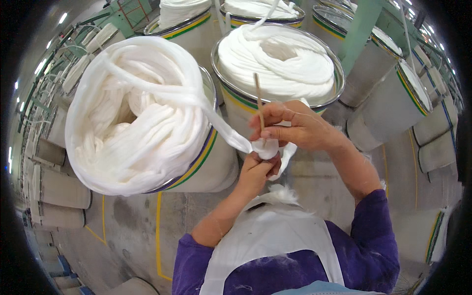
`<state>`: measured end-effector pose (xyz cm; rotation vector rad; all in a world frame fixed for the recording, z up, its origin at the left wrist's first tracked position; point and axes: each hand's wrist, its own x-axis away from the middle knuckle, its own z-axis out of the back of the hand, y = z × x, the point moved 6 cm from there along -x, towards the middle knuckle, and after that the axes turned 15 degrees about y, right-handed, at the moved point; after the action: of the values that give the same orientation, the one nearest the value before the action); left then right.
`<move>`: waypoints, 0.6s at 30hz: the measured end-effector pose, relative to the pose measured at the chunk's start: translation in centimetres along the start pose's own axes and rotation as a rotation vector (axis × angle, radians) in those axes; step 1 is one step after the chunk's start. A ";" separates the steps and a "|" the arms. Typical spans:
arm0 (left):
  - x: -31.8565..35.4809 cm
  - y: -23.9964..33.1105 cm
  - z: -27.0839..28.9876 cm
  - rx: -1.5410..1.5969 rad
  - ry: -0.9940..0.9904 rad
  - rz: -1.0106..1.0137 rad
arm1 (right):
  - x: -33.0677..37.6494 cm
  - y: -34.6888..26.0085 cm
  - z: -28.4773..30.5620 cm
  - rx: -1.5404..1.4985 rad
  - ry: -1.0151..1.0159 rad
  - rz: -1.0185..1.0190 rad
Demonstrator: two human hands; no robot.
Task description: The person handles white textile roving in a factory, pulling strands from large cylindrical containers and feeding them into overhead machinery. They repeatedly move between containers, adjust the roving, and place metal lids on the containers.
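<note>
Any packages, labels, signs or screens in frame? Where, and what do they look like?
No labels, signs or screens show.
Left can: round grey drum, yellow-green-purple band, heaped with white sliver.
Centre can: same kind, coiled white sliver on top.
More cans: right and behind, grey, banded rims.

A spinning mill: rows of sliver-filled cans (196,162) on concrete floor (132,221).

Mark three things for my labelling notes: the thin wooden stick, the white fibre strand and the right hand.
thin wooden stick (257,96), head view, bare shaft above the fingers.
white fibre strand (223,128), head view, stretch between can and hands.
right hand (290,129), head view, back of hand.
</note>
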<state>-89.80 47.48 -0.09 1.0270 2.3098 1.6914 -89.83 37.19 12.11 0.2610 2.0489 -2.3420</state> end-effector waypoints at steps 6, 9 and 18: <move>-0.1 0.0 -0.2 0.052 -0.084 0.017 | -0.5 1.9 0.3 0.046 0.020 -0.029; -0.4 0.1 0.2 0.018 -0.108 0.016 | -0.7 2.3 0.5 0.076 0.009 0.020; -0.6 0.2 0.0 -0.259 -0.078 -0.152 | -1.1 3.2 0.5 0.080 0.095 0.102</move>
<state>-89.26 47.18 -0.04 0.8292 1.9985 1.7943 -88.43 36.09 9.18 0.4757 1.9321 -2.3965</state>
